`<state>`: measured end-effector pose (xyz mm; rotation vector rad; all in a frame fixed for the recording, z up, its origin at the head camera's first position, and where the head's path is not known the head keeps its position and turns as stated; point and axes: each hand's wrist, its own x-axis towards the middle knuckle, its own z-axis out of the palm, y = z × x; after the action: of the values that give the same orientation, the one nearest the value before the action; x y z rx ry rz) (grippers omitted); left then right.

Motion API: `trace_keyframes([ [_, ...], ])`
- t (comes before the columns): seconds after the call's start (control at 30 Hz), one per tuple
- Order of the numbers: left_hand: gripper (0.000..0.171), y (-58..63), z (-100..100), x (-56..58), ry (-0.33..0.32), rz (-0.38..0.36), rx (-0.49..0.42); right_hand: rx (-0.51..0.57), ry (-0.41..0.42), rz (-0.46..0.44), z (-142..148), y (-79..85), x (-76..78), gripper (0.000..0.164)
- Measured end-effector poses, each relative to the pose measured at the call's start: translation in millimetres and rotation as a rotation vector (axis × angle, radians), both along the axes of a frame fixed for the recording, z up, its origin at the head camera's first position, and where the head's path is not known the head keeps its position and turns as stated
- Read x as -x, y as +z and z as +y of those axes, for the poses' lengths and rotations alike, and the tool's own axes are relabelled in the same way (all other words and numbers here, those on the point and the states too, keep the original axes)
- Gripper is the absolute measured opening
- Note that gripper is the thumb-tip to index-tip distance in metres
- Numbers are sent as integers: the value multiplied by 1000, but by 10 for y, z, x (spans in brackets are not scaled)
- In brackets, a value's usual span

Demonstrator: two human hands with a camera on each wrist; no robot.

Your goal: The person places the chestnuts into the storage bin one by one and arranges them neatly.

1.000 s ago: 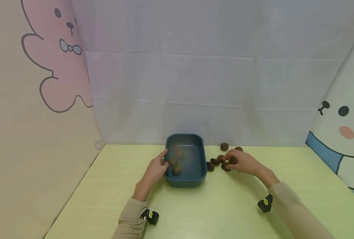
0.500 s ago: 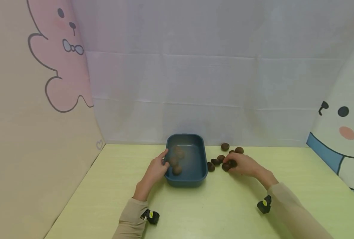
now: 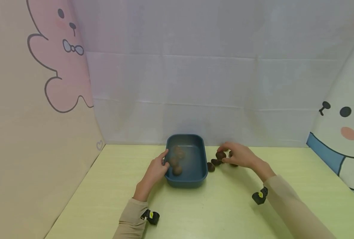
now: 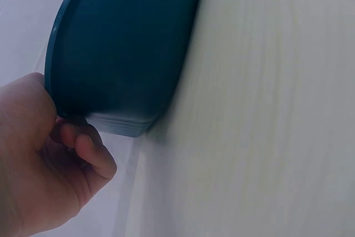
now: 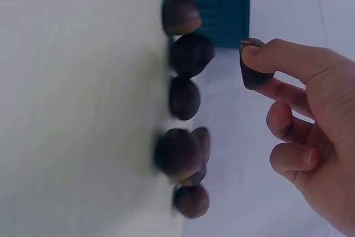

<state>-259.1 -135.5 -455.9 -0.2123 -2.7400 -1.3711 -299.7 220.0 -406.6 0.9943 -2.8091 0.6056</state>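
Note:
A dark blue rectangular tub [image 3: 192, 169] stands on the table with several brown chestnuts [image 3: 177, 170] inside, blurred toward its left half. My left hand [image 3: 154, 171] holds the tub's left rim, the thumb on one side and curled fingers on the other, as the left wrist view shows of the tub wall [image 4: 127, 43]. Right of the tub, my right hand [image 3: 239, 155] pinches one chestnut [image 5: 253, 67] between thumb and fingers, lifted off the table. Below it several loose chestnuts [image 5: 186, 98] lie in a row from the tub outward; in the head view the hand partly hides them.
The pale yellow table [image 3: 195, 212] runs back to a white cloth wall [image 3: 177, 79]. Side cloths printed with a pink bear [image 3: 66, 66] and a white animal face [image 3: 341, 132] rise left and right. A small black device [image 3: 150, 216] sits at each wrist.
My right hand has taken a chestnut from the group and raised it, moving slightly back and left toward the tub. My left hand and the tub have stayed in place.

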Motion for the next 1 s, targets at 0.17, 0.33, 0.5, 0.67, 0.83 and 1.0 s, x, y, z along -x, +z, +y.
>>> trace_keyframes([
  [0.17, 66, -13, 33, 18, -14, 13, -6, -15, 35, 61, -150, 136, 43, 33],
  [0.33, 66, -23, 55, 28, -21, 16, -5, -31, 30, 57, -306, 254, 61, 34],
  [0.5, 66, -22, 21, 11, -6, 16, -14, -51, 49, 40, -522, 346, 124, 34],
  [0.67, 66, -12, 4, -6, 0, 14, -8, -88, 66, 17, -697, 401, 207, 34],
  [0.83, 66, -9, 36, -6, -7, 23, 0, -128, 105, 15, -802, 435, 319, 35],
  [1.0, 65, 9, 89, -3, -24, 18, 8, -156, 133, 23, -877, 445, 422, 34],
])
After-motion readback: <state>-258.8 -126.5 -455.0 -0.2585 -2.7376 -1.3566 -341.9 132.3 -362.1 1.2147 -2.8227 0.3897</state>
